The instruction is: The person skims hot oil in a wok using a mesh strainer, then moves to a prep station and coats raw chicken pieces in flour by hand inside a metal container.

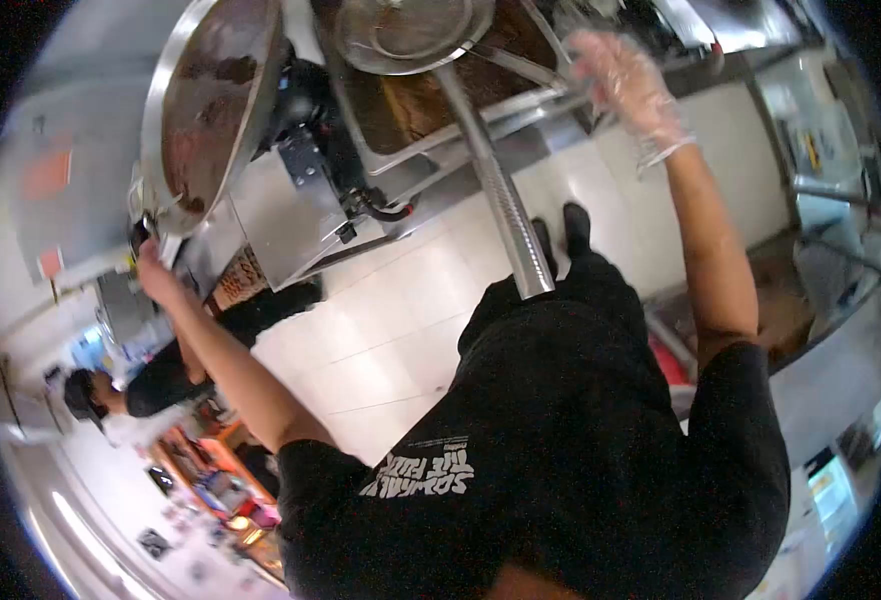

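Note:
At the upper left, my left hand (pixel 157 278) is closed round a black handle (pixel 140 238) beside the rim of a large, tilted metal pan (pixel 210 130) with brown residue inside. My right hand (pixel 625 85) wears a clear plastic glove at the upper right, near the corner of a metal tray; its fingers are blurred. A round strainer (pixel 410 30) lies over the tray (pixel 400 158), which holds brown liquid. The strainer's long metal handle (pixel 495 180) points down toward my body, with neither hand on it.
Black equipment with a lever (pixel 310 130) stands between the pan and the tray. Another person in a black cap (pixel 85 395) is at the far left. An orange shelf unit (pixel 205 470) holds goods at the lower left. Pale floor tiles (pixel 380 320) show below the counter.

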A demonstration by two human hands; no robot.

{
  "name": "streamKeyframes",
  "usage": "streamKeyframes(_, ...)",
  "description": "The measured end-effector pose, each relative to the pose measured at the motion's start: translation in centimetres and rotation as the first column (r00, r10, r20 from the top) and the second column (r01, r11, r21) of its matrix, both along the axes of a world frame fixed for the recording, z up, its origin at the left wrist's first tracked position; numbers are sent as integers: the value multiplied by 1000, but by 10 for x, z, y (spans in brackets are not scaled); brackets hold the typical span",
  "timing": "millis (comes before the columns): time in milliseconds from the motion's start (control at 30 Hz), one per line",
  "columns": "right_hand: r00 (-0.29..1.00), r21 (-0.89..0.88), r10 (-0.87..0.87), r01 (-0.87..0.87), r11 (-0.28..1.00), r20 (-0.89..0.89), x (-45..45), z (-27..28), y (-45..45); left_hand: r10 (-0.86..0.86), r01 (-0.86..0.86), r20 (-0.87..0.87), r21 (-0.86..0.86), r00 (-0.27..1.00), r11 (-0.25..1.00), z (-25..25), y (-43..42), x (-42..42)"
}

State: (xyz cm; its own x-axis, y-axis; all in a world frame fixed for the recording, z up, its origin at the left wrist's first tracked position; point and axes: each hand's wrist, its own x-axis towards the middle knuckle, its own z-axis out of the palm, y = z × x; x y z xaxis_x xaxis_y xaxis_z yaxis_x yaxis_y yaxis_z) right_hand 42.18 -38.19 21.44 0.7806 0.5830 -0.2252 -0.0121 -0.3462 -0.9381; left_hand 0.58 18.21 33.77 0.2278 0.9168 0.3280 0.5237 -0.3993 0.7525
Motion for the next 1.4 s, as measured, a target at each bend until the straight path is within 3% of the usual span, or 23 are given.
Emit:
streamKeyframes(33, 998, 67, -60, 60, 996, -3, -1, -8, -14, 21, -21, -58, 6, 998, 1000, 13, 15, 10)
streamKeyframes(67, 971, 154, -227, 215, 964, 72, -11, -7, -19, -118, 160, -263, 143, 957, 977, 2, 139, -39)
streamKeyframes(100, 957, 153, -280, 266, 952, 73, -9, -21, -31, 75, -80, -44, -131, 996, 988, 20, 64, 20)
streamKeyframes(167, 936, -14, -344, 346, 938, 78, -8, -59, -62, 64, -98, -185, -184, 981, 978, 19, 148, -2)
streamKeyframes(233, 935, -45, -298, 312, 949, 194, -6, -156, -116, 157, -236, -260, -307, 953, 922, 26, 134, 20)
streamKeyframes(300, 913, -22, -405, 405, 914, -35, -28, -210, -152, 185, -323, -363, -369, 913, 872, 31, 135, 20)
streamKeyframes(333, 808, -20, -499, 520, 854, -315, -46, -219, -167, 162, -335, -419, -379, 893, 863, 29, 151, 11)
streamKeyframes(367, 850, -196, -488, 453, 870, -198, -67, -250, -193, 136, -344, -470, -392, 872, 853, 28, 159, 7)
streamKeyframes(400, 844, -335, -505, 430, 838, -179, -85, -265, -213, 114, -334, -458, -437, 882, 835, 32, 148, 10)
streamKeyframes(500, 799, -616, -561, 333, 714, -218, -140, -310, -272, 245, -247, -40, -275, 969, 929, 17, 181, -6)
streamKeyframes(533, 895, -646, -429, 258, 719, -121, -165, -351, -307, 94, -120, -122, -233, 988, 965, 15, 190, -30)
streamKeyframes(567, 991, -720, -117, 130, 681, 68, -192, -395, -340, -48, 2, -224, -202, 973, 979, 25, 196, -50)
streamKeyframes(633, 842, -851, 383, 156, 501, 379, -248, -461, -394, 17, -82, -240, -263, 971, 961, 48, 195, -49)
streamKeyframes(700, 980, -847, 50, -192, 496, -193, -235, -327, -326, 50, -139, -241, -368, 969, 920, 31, 204, -42)
streamKeyframes(800, 720, -769, -618, 187, 612, -316, -280, -418, -402, 114, -154, -149, -294, 982, 943, 15, 137, -16)
streamKeyframes(900, 828, -724, -424, 32, 689, -367, -291, -434, -421, 121, -131, -64, -208, 991, 969, 15, 138, -11)
streamKeyframes(1000, 951, -745, -289, 113, 657, -111, -292, -452, -439, 123, -152, -118, -287, 985, 946, 14, 94, 15)
streamKeyframes(1067, 921, -811, -297, -34, 584, -252, -268, -396, -399, 84, -121, -154, -256, 985, 959, 10, 93, 10)
streamKeyframes(1133, 662, -725, -698, 335, 602, -274, -260, -355, -357, 14, -53, -183, -210, 983, 976, 2, 142, -16)
streamKeyframes(1233, 787, -758, -576, 233, 609, -221, -260, -371, -357, -267, 283, -240, 34, 933, 959, -16, 233, -63)
streamKeyframes(1300, 793, -760, -581, 259, 596, -185, -258, -369, -350, -86, 117, -200, 148, 976, 982, -17, 220, -56)
streamKeyframes(1367, 797, -760, -583, 280, 587, -156, -254, -370, -341, 70, 127, -330, 539, 941, 832, -25, 142, -50)
streamKeyframes(1400, 806, -764, -571, 270, 586, -154, -254, -372, -337, 315, 151, -516, 674, 796, 723, -45, 145, -71)
